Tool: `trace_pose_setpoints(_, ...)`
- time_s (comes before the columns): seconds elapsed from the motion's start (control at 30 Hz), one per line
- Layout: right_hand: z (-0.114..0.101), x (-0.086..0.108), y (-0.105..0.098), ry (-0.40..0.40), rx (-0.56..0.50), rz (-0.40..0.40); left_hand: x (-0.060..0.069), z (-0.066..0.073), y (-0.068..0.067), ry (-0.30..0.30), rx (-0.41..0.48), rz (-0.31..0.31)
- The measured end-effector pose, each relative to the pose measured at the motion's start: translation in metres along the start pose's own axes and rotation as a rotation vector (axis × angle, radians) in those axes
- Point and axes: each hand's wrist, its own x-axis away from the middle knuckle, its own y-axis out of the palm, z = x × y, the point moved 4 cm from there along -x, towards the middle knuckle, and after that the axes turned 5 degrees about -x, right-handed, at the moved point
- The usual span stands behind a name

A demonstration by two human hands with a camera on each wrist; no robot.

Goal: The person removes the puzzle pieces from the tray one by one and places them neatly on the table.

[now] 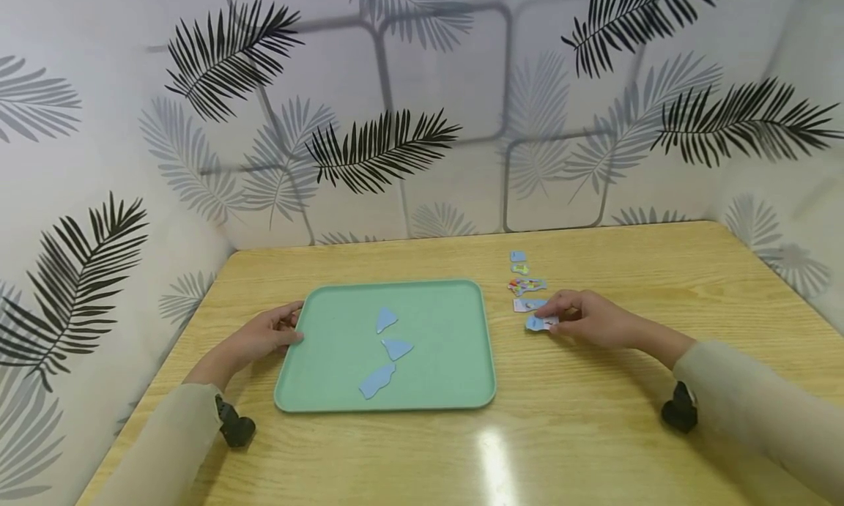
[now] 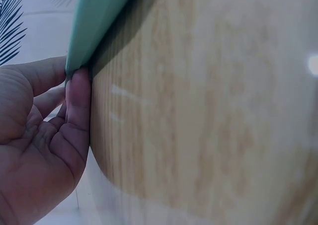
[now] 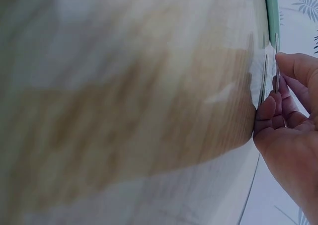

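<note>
My left hand [image 1: 261,336] grips the left edge of a mint-green tray [image 1: 442,348]; in the left wrist view the thumb is at its rim and a finger [image 2: 78,93] lies under it. Three plain light-blue puzzle pieces lie apart on the tray: an upper one [image 1: 385,318], a middle one [image 1: 398,348] and a lower one [image 1: 378,381]. To the right of the tray, my right hand [image 1: 596,319] pinches a flat blue-and-white puzzle piece [image 1: 537,323] between thumb and fingers. Edge-on, this thin piece [image 3: 277,78] shows in the right wrist view.
Beyond the held piece, more puzzle pieces form a column on the wooden table [image 1: 593,433]: a pale printed one [image 1: 525,305], a multicoloured one [image 1: 527,285], a yellow-green one [image 1: 519,269] and a blue one [image 1: 517,256]. A leaf-patterned wall covering [image 1: 455,191] stands behind the table.
</note>
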Motion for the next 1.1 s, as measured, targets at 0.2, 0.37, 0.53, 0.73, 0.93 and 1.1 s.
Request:
trace_pose_setpoints(0.2, -0.0021, -0.002, 0.0002, 0.01, 0.008, -0.007, -0.0013, -0.0035, -0.0014, -0.008, -0.011, 0.003)
trace_pose_setpoints(0.37, -0.0033, -0.0037, 0.0016, 0.019, 0.019, -0.009, 0.0, -0.003, -0.0006, -0.009, -0.015, -0.001)
trace_pose_setpoints(0.53, -0.0028, -0.0049, 0.0019, 0.02, 0.049, -0.007, 0.0017, -0.0005, 0.001, -0.002, -0.019, -0.002)
trace_pose_setpoints(0.73, -0.0024, -0.0054, 0.0018, 0.015, 0.077, -0.007, 0.0009, -0.002, 0.0002, -0.009, -0.025, 0.0)
trace_pose_setpoints(0.93, -0.001, -0.0068, 0.0016, -0.001, 0.092, -0.006, 0.0002, 0.0008, 0.0001, 0.006, -0.015, -0.002)
trace_pose_setpoints(1.1, -0.0008, -0.0065, 0.002, -0.003, 0.09, -0.008, 0.0001, 0.0008, 0.0009, 0.005, -0.013, -0.004)
